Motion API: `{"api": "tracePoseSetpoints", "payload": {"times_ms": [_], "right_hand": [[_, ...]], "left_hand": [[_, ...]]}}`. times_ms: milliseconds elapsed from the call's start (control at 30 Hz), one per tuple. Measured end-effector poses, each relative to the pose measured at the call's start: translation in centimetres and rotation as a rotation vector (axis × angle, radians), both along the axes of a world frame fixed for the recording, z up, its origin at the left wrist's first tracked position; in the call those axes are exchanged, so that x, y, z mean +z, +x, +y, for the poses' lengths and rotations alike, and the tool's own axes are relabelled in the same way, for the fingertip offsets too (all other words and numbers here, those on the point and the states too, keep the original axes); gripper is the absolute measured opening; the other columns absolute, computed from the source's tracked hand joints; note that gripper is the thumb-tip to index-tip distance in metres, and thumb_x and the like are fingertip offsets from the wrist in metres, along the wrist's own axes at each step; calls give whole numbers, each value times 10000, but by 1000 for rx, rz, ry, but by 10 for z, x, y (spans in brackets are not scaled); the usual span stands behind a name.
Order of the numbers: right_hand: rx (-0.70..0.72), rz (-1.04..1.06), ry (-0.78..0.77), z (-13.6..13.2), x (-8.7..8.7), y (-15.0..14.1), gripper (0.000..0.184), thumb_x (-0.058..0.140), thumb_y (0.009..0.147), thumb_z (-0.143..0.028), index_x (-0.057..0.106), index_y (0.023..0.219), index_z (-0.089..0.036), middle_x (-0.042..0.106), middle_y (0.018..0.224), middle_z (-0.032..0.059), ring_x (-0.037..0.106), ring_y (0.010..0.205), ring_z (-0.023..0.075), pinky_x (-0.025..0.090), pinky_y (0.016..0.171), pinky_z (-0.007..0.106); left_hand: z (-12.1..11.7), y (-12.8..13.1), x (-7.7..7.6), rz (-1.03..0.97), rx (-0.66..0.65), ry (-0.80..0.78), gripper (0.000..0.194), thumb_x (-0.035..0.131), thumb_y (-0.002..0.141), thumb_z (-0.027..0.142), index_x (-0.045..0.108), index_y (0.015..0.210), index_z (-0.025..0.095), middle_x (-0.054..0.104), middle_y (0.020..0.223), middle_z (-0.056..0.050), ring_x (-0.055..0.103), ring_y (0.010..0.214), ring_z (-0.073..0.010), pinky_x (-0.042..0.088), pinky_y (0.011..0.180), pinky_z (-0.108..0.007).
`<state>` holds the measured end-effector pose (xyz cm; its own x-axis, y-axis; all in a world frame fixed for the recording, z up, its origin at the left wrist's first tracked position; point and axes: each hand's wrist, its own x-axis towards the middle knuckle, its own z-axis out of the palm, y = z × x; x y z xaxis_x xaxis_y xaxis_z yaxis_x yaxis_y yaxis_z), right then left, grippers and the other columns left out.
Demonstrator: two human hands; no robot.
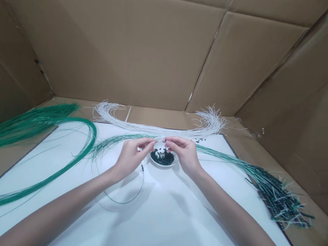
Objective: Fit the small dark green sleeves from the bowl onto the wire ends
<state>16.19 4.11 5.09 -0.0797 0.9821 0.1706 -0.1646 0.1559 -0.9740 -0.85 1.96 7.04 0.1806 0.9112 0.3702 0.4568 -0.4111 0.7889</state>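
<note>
Both my hands meet over the white bowl (pixel 163 166) of dark beads (pixel 164 159), near the far edge of the white tabletop (pixel 154 225).
My left hand (pixel 135 151) pinches a thin green strand (pixel 142 182), which loops below it with a few beads threaded on; my right hand (pixel 183 151) holds its fingertips narrow at the bowl's right side, though I cannot tell whether they grip anything; white strands (pixel 157 130) lie along the far edge, a green bundle (pixel 89 145) curves over the left edge, and beaded strands (pixel 277 197) spread across the right edge.
</note>
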Motion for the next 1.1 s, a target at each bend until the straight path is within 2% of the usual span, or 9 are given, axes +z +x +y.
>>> {"api": "tracePoseSetpoints", "payload": {"times_ms": [667,867,1100], "right_hand": [[-26,19,-11,0,1,-1,172,687,598,-258,689,746,-171,659,707,29,554,594,98,459,539,216],[-23,-72,26,-2,7,-1,148,674,607,-251,688,727,-165,642,670,17,530,551,86,448,523,215],[1,-69,16,0,4,-1,165,669,616,-271,680,738,-160,636,649,23,548,589,109,452,522,222]], "left_hand": [[0,0,-2,33,-38,-29,234,457,804,295,659,855,188,679,755,3,589,722,-128,413,656,-193],[2,0,-5,90,5,23,228,466,793,282,664,854,187,678,797,-5,539,615,-107,398,603,-202],[2,-1,-5,113,-7,57,218,461,796,253,661,842,181,676,820,-14,525,616,-105,387,596,-200]]}}
